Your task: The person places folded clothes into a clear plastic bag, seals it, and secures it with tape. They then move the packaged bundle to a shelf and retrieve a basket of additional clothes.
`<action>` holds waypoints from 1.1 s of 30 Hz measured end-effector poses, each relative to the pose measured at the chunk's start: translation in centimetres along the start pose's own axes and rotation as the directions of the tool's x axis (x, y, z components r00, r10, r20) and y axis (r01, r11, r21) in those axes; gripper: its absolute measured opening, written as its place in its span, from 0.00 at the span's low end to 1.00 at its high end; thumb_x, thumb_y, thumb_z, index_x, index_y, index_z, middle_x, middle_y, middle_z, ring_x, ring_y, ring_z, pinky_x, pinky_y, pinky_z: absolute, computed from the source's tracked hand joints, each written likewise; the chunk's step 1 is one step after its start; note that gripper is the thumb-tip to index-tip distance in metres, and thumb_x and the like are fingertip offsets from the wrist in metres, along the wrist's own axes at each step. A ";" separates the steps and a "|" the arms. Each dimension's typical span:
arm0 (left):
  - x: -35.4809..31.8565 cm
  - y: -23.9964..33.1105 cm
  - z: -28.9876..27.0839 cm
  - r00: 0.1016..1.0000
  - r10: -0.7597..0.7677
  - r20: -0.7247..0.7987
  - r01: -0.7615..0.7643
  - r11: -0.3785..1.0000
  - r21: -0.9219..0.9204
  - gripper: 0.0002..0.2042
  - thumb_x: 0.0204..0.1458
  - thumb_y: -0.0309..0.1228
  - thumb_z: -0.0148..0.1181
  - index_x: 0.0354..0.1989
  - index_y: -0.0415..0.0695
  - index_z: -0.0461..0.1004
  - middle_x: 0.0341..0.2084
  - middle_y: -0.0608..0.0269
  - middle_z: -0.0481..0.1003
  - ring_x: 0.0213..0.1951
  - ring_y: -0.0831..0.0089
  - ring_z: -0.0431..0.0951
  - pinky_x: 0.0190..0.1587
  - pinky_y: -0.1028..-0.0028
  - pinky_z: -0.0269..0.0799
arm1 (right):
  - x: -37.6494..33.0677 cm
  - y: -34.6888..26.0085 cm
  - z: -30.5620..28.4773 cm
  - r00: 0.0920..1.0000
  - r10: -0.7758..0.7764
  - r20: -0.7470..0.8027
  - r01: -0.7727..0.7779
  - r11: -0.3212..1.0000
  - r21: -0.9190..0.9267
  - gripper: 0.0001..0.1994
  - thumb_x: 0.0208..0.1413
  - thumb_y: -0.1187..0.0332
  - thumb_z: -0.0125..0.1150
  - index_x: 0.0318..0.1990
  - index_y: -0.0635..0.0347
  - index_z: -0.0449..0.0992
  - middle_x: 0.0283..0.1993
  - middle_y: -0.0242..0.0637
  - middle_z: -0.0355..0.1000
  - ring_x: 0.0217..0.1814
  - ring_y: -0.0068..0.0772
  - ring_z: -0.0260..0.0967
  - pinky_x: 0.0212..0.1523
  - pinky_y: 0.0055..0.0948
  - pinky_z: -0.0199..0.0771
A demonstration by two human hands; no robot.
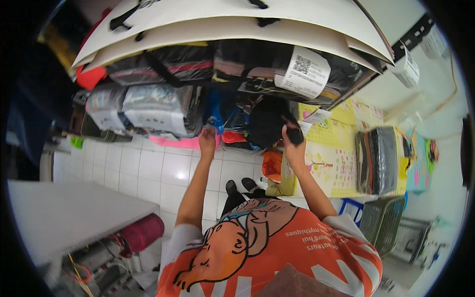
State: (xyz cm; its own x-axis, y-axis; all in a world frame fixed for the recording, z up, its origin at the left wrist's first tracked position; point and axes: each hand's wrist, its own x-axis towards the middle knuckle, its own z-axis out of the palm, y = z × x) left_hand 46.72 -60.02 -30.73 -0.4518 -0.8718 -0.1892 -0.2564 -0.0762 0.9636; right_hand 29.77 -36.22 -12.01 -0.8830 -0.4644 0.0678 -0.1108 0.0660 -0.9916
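Note:
My left hand (207, 138) reaches up to the lower shelf and rests on a blue plastic-wrapped package (217, 113) beside a pink packet (183, 142); I cannot tell whether it grips. My right hand (293, 141) is closed around a small black device (295, 134), held against a black bundle (269, 123) on the same shelf. Above, black plastic-wrapped packs (237, 64) with a white label (303, 72) fill the upper shelf under white boards (222, 22).
White wrapped packages (153, 110) and a red item (90, 77) sit at the shelf's left. A grey table (64, 213) stands at lower left, a magenta cylinder (143, 231) beneath it. A yellow patterned mat (336, 158), a dark wrapped pack (378, 161), and a grey basket (383, 220) lie right.

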 end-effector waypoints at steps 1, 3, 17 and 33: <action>2.8 0.8 1.6 0.991 0.131 -0.038 -0.131 0.991 0.004 0.12 0.56 0.26 0.57 0.46 0.35 0.78 0.40 0.52 0.80 0.43 0.66 0.79 0.48 0.71 0.71 | -1.8 -0.6 -0.6 0.999 0.042 0.008 -0.042 0.999 0.030 0.12 0.61 0.64 0.63 0.44 0.65 0.75 0.36 0.36 0.74 0.27 0.19 0.65 0.27 0.24 0.68; 7.7 3.0 5.2 0.975 0.223 0.008 -0.223 0.970 0.100 0.13 0.54 0.29 0.60 0.45 0.37 0.78 0.40 0.51 0.81 0.43 0.59 0.81 0.48 0.69 0.72 | -5.0 -1.8 -2.7 0.998 0.047 0.030 -0.044 0.995 -0.092 0.09 0.62 0.67 0.61 0.43 0.64 0.76 0.44 0.39 0.76 0.39 0.23 0.68 0.43 0.27 0.68; 12.2 2.3 19.3 0.845 0.237 0.480 -0.535 0.353 0.767 0.40 0.43 0.55 0.68 0.55 0.33 0.66 0.51 0.41 0.72 0.55 0.45 0.72 0.58 0.51 0.67 | -19.9 -2.7 -9.3 0.955 0.256 0.154 -0.196 0.926 -0.321 0.13 0.54 0.73 0.63 0.46 0.64 0.73 0.35 0.42 0.73 0.36 0.31 0.70 0.40 0.30 0.69; -16.5 -5.7 -1.4 0.901 -0.194 0.389 0.016 0.909 0.415 0.28 0.48 0.42 0.70 0.49 0.35 0.67 0.34 0.46 0.79 0.37 0.56 0.81 0.42 0.63 0.75 | -15.9 25.8 -4.7 0.789 0.614 -0.003 -0.530 0.679 -0.508 0.20 0.56 0.63 0.66 0.51 0.66 0.73 0.39 0.53 0.77 0.43 0.48 0.77 0.44 0.41 0.76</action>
State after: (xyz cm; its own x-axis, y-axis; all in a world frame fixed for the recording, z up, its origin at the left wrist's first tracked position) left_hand 56.82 -45.82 -32.82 -0.6894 -0.5824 -0.4307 -0.5956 0.1174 0.7947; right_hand 38.81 -23.03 -38.16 -0.7665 -0.3232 -0.5549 0.1615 0.7393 -0.6537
